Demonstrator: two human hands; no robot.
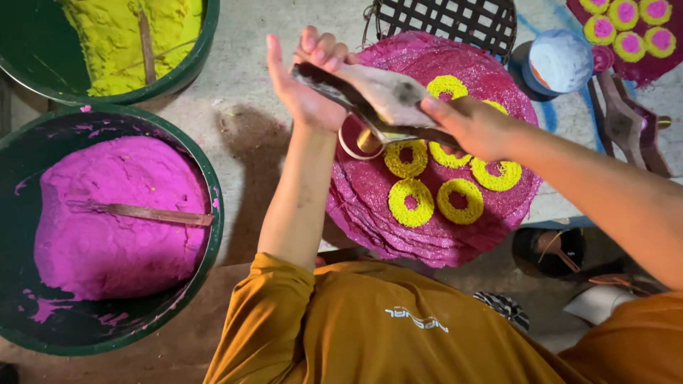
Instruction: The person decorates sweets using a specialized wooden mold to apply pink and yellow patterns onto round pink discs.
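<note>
My left hand [307,80] is raised with fingers spread, its palm against the far end of a flat, stained wooden paddle [377,96]. My right hand [466,124] grips the paddle's dark handle. Just under the paddle hangs a small round metal ring mould [361,139]. Below both hands lies a stack of round magenta discs [427,213], the top one bearing several yellow rings with pink centres [410,201].
A green tub of pink paste [107,213] with a wooden stick sits at the left; a tub of yellow paste [121,35] lies behind it. A woven rack [448,21], a blue-white bowl [558,64], more tools and another decorated disc [629,32] are at the right.
</note>
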